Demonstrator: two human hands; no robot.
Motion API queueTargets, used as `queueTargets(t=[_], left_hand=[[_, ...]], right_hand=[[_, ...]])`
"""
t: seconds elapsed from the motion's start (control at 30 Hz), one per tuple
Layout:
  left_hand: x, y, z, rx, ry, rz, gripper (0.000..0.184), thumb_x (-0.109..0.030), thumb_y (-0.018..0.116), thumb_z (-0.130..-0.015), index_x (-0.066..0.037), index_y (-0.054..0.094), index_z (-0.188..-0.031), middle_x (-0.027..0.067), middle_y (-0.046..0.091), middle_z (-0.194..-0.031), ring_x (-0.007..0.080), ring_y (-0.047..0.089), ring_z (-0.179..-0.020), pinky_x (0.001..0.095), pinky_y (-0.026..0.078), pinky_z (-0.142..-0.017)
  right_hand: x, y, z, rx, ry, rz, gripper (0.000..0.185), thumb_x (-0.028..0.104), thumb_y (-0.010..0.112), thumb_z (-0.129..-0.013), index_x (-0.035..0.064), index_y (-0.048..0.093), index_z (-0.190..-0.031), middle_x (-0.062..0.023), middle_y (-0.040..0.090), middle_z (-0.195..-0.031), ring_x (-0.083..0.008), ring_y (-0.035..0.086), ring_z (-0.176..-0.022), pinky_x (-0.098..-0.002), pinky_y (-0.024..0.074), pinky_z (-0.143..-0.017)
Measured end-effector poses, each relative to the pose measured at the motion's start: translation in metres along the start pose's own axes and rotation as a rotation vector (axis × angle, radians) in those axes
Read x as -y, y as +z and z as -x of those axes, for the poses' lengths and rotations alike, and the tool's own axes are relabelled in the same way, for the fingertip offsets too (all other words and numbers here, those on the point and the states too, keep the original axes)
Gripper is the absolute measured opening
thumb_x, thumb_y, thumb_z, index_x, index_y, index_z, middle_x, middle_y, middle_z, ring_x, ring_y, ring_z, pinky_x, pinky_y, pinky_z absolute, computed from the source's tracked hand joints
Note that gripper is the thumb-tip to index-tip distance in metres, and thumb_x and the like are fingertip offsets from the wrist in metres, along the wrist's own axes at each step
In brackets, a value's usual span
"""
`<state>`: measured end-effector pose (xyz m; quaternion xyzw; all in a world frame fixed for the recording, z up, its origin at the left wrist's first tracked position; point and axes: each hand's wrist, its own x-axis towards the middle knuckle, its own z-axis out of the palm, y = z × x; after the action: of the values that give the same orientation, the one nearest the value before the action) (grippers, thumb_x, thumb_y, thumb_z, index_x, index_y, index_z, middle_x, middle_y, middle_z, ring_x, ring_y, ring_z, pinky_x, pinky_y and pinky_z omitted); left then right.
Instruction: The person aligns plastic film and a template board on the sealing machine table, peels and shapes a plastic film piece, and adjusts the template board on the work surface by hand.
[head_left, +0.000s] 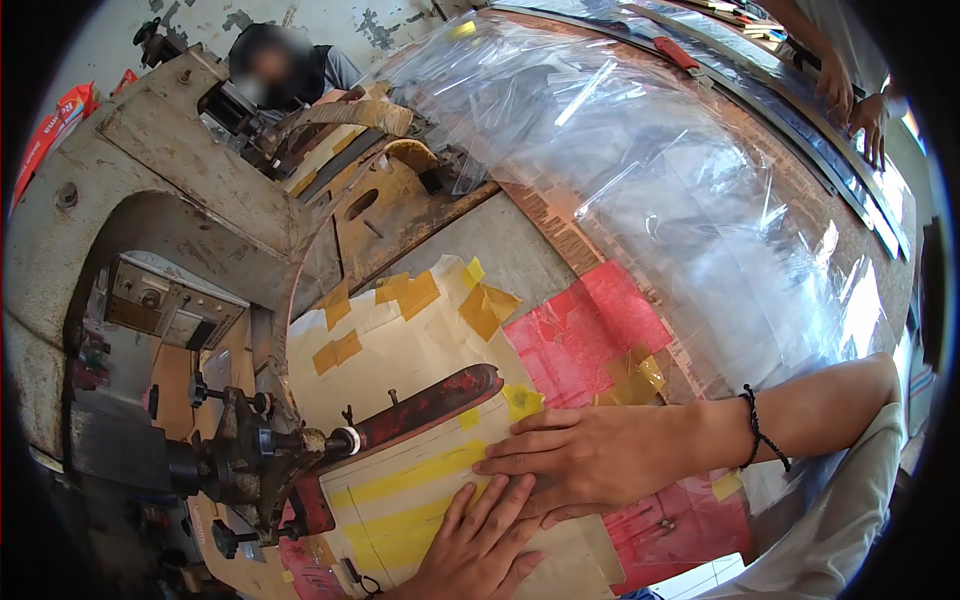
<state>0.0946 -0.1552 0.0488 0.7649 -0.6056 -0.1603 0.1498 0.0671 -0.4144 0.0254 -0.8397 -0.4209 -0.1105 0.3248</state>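
yellow-striped sheet (383, 503): flat, lower centre, beside dark red bar (430, 408)
left hand (475, 550): palm down on sheet, fingers slightly spread
right hand (575, 455): flat on sheet, fingers straight, nearly together
surface: tan-taped paper (385, 335), pink sheet (565, 340), crumpled clear film (640, 190) beyond
room: worn metal machine (190, 165), peeling wall (370, 30), person (342, 68) behind

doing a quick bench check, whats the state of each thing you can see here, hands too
Left hand: open, palm down
Right hand: open, palm down
Yellow-striped sheet: lying flat, partly under both hands
Clear plastic: spread out, wrinkled
Red sheet: creased, partly covered
Red bar: scuffed
Bracelet: around the right wrist
Red-handled tool: lying down, not held
Machine: worn, stained; power state unclear
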Motion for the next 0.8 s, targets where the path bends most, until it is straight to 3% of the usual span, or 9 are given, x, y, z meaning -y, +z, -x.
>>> queueTargets(t=[0.2,0.4,0.57,0.7,0.8], left_hand=[[0.001,0.003,0.000,-0.041,0.001,0.016,0.072,-0.023,0.069,-0.089,-0.009,0.036,-0.152,0.0162,0.014,-0.165,0.0391,0.015,-0.151,0.0609,0.013,-0.118],[-0.001,0.005,0.000,-0.032,-0.020,-0.009,0.062,-0.021,0.064,-0.095,-0.014,0.038,-0.151,0.0163,0.016,-0.164,0.0386,0.016,-0.151,0.0607,0.013,-0.118],[0.003,0.005,0.000,-0.131,-0.002,0.045,0.042,-0.014,0.056,-0.099,-0.011,0.053,-0.140,0.0191,0.033,-0.157,0.0408,0.029,-0.145,0.0601,0.022,-0.116],[0.008,0.003,-0.002,-0.241,0.012,0.142,0.036,-0.015,0.058,-0.098,-0.008,0.061,-0.133,0.0214,0.049,-0.146,0.0429,0.044,-0.137,0.0582,0.031,-0.112],[0.009,0.004,-0.001,-0.276,0.007,0.161,0.038,-0.015,0.058,-0.097,-0.007,0.060,-0.134,0.0215,0.051,-0.143,0.0426,0.046,-0.135,0.0571,0.032,-0.111]], right_hand=[[0.000,0.001,0.001,0.003,0.009,-0.008,0.034,0.035,0.053,-0.099,0.0099,0.071,-0.114,-0.0189,0.053,-0.141,-0.0314,0.046,-0.135,-0.0429,0.0331,-0.114],[0.002,-0.001,0.002,-0.014,-0.005,-0.077,0.037,0.037,0.052,-0.099,0.0155,0.069,-0.124,-0.0204,0.051,-0.142,-0.0337,0.045,-0.135,-0.0437,0.0319,-0.115],[0.002,-0.005,0.002,-0.008,-0.042,-0.062,0.040,0.038,0.056,-0.097,0.0185,0.066,-0.130,-0.0217,0.049,-0.143,-0.0348,0.044,-0.135,-0.0444,0.0314,-0.115],[0.001,-0.001,0.000,0.000,-0.001,-0.112,0.036,0.031,0.060,-0.095,0.0136,0.067,-0.126,-0.0199,0.052,-0.139,-0.0330,0.046,-0.133,-0.0435,0.0331,-0.114],[0.001,-0.001,-0.002,-0.004,0.014,-0.105,0.032,0.026,0.061,-0.093,0.0065,0.067,-0.118,-0.0176,0.056,-0.132,-0.0306,0.049,-0.129,-0.0422,0.0363,-0.111]])
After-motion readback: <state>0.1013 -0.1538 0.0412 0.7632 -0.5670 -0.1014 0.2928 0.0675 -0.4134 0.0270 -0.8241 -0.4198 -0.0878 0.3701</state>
